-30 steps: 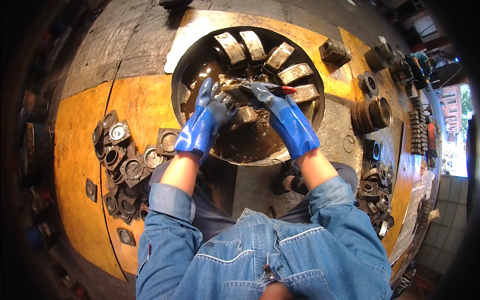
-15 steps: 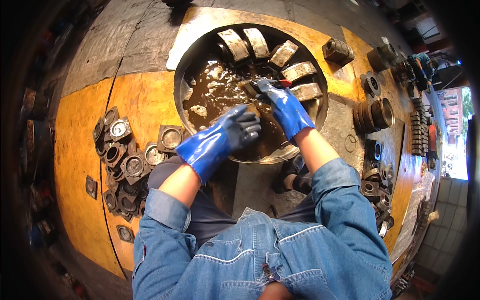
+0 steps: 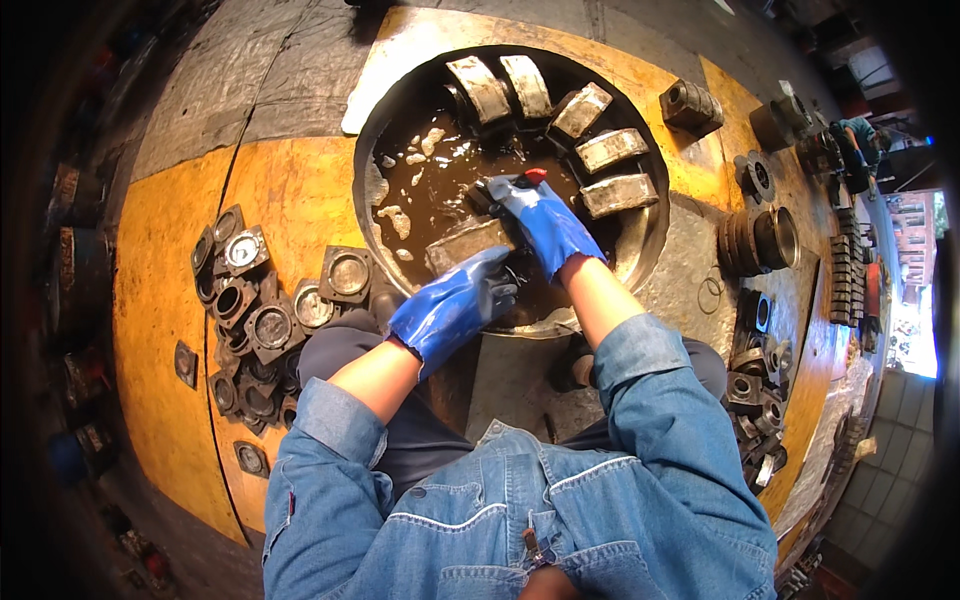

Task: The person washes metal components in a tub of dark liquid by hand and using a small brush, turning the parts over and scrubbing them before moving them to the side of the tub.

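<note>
Hands in blue gloves: left [image 3: 455,305] grips grey block [image 3: 470,243]; right [image 3: 545,222] clasps red-tipped tool [image 3: 533,176] over basin [image 3: 640,255].

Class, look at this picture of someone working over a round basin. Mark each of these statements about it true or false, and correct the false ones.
1. Both hands wear blue gloves. True: the left hand and the right hand are both gloved in blue.
2. The basin holds clear water. False: the liquid is dark brown and murky.
3. The left hand rests on a grey metal block in the basin. True.
4. The basin's far rim is bare. False: a row of blocks leans along it.
5. A pile of round-holed metal parts lies to the person's left on the yellow floor. True.
6. The person wears a red jacket. False: it is a blue denim jacket.
</note>
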A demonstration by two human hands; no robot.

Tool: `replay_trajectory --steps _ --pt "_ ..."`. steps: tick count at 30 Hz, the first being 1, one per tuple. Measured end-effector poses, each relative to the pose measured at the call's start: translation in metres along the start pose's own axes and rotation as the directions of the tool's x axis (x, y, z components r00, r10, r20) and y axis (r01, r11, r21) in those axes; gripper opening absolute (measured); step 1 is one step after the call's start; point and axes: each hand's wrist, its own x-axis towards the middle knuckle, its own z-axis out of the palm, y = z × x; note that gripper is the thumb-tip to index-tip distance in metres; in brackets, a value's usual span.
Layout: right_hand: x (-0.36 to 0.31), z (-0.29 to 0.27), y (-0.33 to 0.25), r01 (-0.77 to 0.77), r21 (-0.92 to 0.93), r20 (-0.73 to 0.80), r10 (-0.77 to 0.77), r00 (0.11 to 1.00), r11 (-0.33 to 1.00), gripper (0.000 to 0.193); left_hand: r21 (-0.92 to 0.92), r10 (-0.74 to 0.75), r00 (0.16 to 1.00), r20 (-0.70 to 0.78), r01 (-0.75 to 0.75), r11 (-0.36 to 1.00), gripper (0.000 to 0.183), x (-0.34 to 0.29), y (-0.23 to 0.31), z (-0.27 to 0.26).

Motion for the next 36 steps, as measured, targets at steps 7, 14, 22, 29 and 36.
replay_trajectory --steps 7,14,22,29,36 --pt "-0.028 -0.002 0.067 -0.006 -0.133 -0.119 -0.01 0.993 0.991 0.055 0.933 0.585 0.728 0.358 -0.3 -0.198 0.048 -0.027 0.04 0.029" --pt "-0.07 -0.011 0.055 -0.005 0.624 -0.005 0.01 1.0 0.782 0.047 0.952 0.622 0.745 0.241 -0.305 -0.004 0.036 0.003 0.037 0.007" --pt "-0.011 -0.052 0.059 0.136 0.675 -0.078 -0.113 0.991 0.725 0.042 0.797 0.279 0.93 0.238 -0.352 0.492 0.021 -0.002 0.056 0.022" --pt "0.049 -0.062 0.097 -0.044 0.582 0.057 0.013 0.998 0.812 0.039 0.858 0.033 0.932 -0.361 0.318 0.403 0.043 -0.019 0.099 0.105" --pt "0.03 -0.054 0.092 0.578 -0.423 0.151 -0.575 0.804 0.697 0.037 0.832 0.082 0.88 -0.467 0.407 0.377 0.055 -0.011 0.093 0.098"
